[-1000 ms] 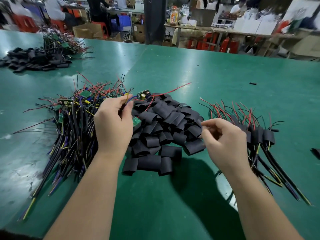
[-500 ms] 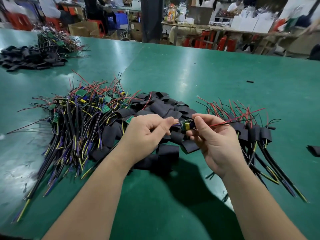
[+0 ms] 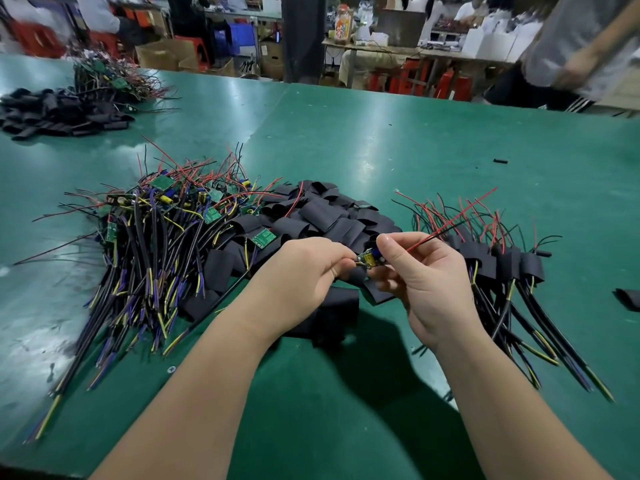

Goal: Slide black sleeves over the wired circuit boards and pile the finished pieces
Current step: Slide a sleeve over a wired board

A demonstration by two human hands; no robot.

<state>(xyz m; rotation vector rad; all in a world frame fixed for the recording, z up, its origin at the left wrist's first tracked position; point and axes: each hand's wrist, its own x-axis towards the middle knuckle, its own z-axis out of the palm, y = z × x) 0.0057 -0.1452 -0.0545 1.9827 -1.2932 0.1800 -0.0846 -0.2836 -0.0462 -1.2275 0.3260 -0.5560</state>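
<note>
A small wired circuit board (image 3: 367, 258) with a yellow and blue part is held between both hands above the table. My left hand (image 3: 304, 271) pinches its left end. My right hand (image 3: 420, 277) pinches its right end, and its red and black wires stick out up and right. Under the hands lies a heap of loose black sleeves (image 3: 325, 216). A tangle of bare wired boards (image 3: 166, 237) lies to the left. Sleeved finished pieces (image 3: 502, 268) are piled to the right.
The green table (image 3: 381, 140) holds a second heap of sleeves and wired boards (image 3: 69, 105) at the far left. A stray sleeve (image 3: 628, 298) lies at the right edge, a small black bit (image 3: 500, 161) farther back. A person stands at the far right, beyond the table.
One second ago my left hand was in the bare-board tangle and my right hand held nothing. Both hands now hold one board together over the sleeve heap.
</note>
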